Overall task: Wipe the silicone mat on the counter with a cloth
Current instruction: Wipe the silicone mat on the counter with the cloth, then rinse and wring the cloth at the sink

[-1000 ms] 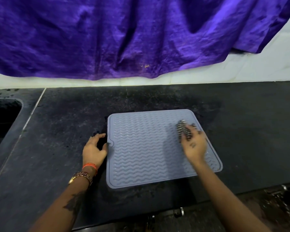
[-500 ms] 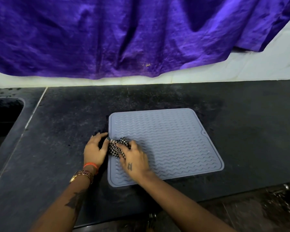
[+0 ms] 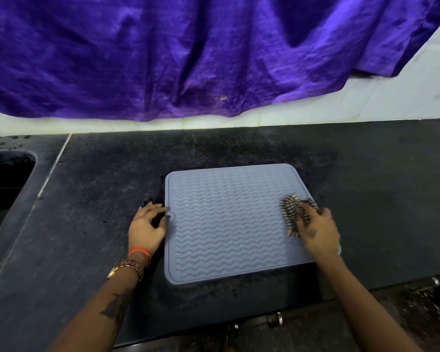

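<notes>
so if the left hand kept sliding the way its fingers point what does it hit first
The left hand has fingers aimed right, toward the silicone mat. Its fingertips already sit at the mat's left edge, so the mat itself comes first, well before the cloth.

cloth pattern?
Black-and-white check on the cloth, head view, under the right hand.

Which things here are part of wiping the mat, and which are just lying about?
Part of the job: silicone mat; checked cloth; right hand holding it; left hand steadying the mat's edge; counter.
Lying about: purple fabric; sink.
</notes>
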`<action>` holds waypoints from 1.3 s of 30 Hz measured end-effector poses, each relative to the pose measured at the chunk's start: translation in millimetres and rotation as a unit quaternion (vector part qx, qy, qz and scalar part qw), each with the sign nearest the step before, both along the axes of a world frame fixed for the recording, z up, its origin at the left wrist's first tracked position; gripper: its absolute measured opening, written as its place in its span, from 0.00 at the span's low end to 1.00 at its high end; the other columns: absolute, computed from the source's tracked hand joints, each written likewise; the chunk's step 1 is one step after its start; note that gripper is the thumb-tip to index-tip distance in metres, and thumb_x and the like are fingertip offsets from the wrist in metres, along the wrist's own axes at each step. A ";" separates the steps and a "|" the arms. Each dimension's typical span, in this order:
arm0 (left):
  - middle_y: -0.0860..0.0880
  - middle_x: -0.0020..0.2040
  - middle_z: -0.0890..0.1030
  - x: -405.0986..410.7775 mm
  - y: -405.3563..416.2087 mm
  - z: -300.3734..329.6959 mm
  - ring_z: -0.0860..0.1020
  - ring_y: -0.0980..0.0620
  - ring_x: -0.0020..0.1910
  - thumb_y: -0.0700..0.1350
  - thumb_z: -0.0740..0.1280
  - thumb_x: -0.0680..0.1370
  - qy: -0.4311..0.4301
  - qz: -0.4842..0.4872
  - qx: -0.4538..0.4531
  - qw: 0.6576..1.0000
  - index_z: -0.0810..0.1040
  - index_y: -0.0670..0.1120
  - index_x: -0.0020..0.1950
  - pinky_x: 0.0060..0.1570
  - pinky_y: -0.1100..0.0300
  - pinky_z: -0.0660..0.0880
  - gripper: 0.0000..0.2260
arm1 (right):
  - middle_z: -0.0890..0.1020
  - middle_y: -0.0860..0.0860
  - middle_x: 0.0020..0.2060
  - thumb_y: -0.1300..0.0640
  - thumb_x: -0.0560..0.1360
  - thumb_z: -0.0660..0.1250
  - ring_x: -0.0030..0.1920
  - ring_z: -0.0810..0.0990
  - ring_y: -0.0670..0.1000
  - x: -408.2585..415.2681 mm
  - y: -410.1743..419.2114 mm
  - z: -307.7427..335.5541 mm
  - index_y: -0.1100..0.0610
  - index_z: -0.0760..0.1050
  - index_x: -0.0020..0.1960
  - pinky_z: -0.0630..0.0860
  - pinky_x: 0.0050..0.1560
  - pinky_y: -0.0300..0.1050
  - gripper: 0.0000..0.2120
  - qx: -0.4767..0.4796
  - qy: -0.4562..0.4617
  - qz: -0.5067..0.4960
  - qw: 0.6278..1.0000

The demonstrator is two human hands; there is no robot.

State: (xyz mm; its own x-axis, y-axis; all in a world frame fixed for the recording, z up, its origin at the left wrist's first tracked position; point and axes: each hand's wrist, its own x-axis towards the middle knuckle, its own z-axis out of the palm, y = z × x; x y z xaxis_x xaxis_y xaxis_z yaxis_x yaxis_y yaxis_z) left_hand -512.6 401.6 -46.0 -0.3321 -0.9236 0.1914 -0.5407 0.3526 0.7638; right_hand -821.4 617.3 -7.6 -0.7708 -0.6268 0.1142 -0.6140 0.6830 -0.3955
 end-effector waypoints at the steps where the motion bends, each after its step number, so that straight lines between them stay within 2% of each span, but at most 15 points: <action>1: 0.44 0.59 0.80 -0.4 0.1 0.4 0.71 0.46 0.66 0.38 0.70 0.73 0.003 0.000 0.000 1.000 0.82 0.44 0.54 0.72 0.55 0.56 0.10 | 0.71 0.61 0.55 0.54 0.73 0.66 0.48 0.76 0.64 -9.9 7.0 0.8 0.50 0.71 0.67 0.75 0.49 0.54 0.22 0.006 0.002 -0.036 0.999; 5: 0.44 0.59 0.80 -0.7 0.5 0.8 0.71 0.46 0.66 0.37 0.69 0.73 0.006 0.003 -0.001 1.000 0.82 0.44 0.54 0.72 0.58 0.55 0.10 | 0.70 0.63 0.58 0.55 0.74 0.66 0.51 0.75 0.67 -25.1 17.5 7.5 0.51 0.71 0.67 0.73 0.52 0.56 0.21 0.000 -0.032 -0.116 0.993; 9: 0.44 0.58 0.80 -2.0 0.6 -0.6 0.72 0.46 0.65 0.38 0.67 0.75 0.012 0.009 -0.001 1.000 0.82 0.43 0.53 0.71 0.58 0.56 0.09 | 0.72 0.64 0.56 0.55 0.74 0.67 0.52 0.75 0.66 16.4 -0.5 24.6 0.53 0.72 0.65 0.73 0.53 0.53 0.20 -0.110 -0.065 -0.125 0.984; 13: 0.42 0.59 0.80 -2.2 -0.6 -2.4 0.72 0.44 0.65 0.42 0.61 0.79 0.023 0.015 0.002 1.000 0.82 0.41 0.53 0.69 0.59 0.55 0.11 | 0.74 0.55 0.58 0.54 0.73 0.68 0.55 0.76 0.53 122.7 -36.2 28.8 0.46 0.72 0.65 0.73 0.52 0.41 0.21 -0.150 -0.112 0.028 0.982; 15: 0.43 0.61 0.78 -1.1 0.0 -2.0 0.70 0.46 0.67 0.50 0.55 0.80 0.032 0.005 0.022 0.999 0.82 0.44 0.53 0.70 0.60 0.54 0.18 | 0.73 0.53 0.59 0.53 0.74 0.66 0.55 0.76 0.52 179.3 -52.0 23.7 0.43 0.70 0.66 0.75 0.56 0.44 0.20 -0.144 -0.141 0.143 0.969; 17: 0.43 0.62 0.78 0.7 -0.5 -1.7 0.70 0.46 0.67 0.54 0.50 0.78 0.043 0.002 0.027 0.999 0.83 0.45 0.52 0.72 0.58 0.54 0.24 | 0.70 0.53 0.61 0.51 0.75 0.62 0.57 0.75 0.54 221.5 -62.7 13.0 0.42 0.68 0.67 0.74 0.59 0.47 0.21 -0.090 -0.147 0.248 0.953; 19: 0.43 0.61 0.79 1.9 -1.2 -2.0 0.71 0.46 0.66 0.54 0.48 0.79 0.050 0.001 0.027 0.998 0.83 0.45 0.52 0.72 0.55 0.55 0.25 | 0.66 0.54 0.65 0.50 0.75 0.59 0.60 0.72 0.57 240.7 -67.0 0.6 0.44 0.63 0.69 0.72 0.59 0.50 0.22 -0.006 -0.114 0.297 0.948; 21: 0.43 0.61 0.79 2.4 -1.4 -3.0 0.70 0.46 0.66 0.52 0.50 0.80 0.041 0.000 0.027 0.999 0.83 0.44 0.53 0.72 0.55 0.55 0.23 | 0.64 0.55 0.65 0.49 0.76 0.58 0.61 0.69 0.59 239.8 -66.2 -6.4 0.46 0.61 0.70 0.71 0.58 0.53 0.23 0.032 -0.080 0.304 0.949; 24: 0.43 0.60 0.79 0.9 -1.3 -6.4 0.71 0.45 0.66 0.46 0.61 0.79 0.021 0.001 0.013 1.000 0.82 0.42 0.54 0.71 0.57 0.56 0.13 | 0.68 0.56 0.62 0.49 0.76 0.59 0.60 0.71 0.60 226.1 -56.5 -11.5 0.45 0.63 0.69 0.73 0.55 0.53 0.22 0.020 -0.058 0.292 0.954; 27: 0.44 0.57 0.81 -0.4 -0.3 -6.0 0.72 0.46 0.65 0.45 0.69 0.75 0.006 -0.007 -0.015 1.000 0.83 0.43 0.51 0.71 0.56 0.57 0.09 | 0.70 0.56 0.61 0.47 0.75 0.60 0.58 0.73 0.59 198.7 -42.4 -13.4 0.43 0.66 0.68 0.73 0.55 0.52 0.22 -0.003 -0.052 0.241 0.969; 30: 0.44 0.58 0.80 0.1 -2.2 -4.7 0.71 0.45 0.66 0.46 0.71 0.73 -0.008 -0.016 -0.026 0.999 0.82 0.43 0.52 0.72 0.55 0.57 0.10 | 0.70 0.55 0.60 0.46 0.75 0.61 0.56 0.75 0.57 158.1 -26.0 -10.2 0.42 0.66 0.68 0.74 0.54 0.49 0.22 0.004 -0.054 0.181 0.982; 34: 0.44 0.58 0.80 -0.3 -2.8 -4.6 0.71 0.46 0.66 0.46 0.71 0.73 -0.016 -0.009 -0.024 1.000 0.82 0.44 0.52 0.72 0.54 0.58 0.11 | 0.72 0.55 0.60 0.49 0.75 0.64 0.55 0.76 0.56 94.6 8.1 -4.0 0.44 0.68 0.68 0.74 0.53 0.47 0.22 -0.005 -0.036 0.099 0.994; 39: 0.45 0.58 0.80 1.3 -1.4 -3.2 0.71 0.47 0.66 0.46 0.72 0.73 -0.025 0.001 -0.020 0.999 0.82 0.44 0.52 0.72 0.54 0.58 0.11 | 0.72 0.58 0.57 0.52 0.74 0.66 0.53 0.76 0.60 29.0 51.5 3.8 0.47 0.70 0.67 0.75 0.48 0.51 0.21 0.007 -0.008 0.004 1.000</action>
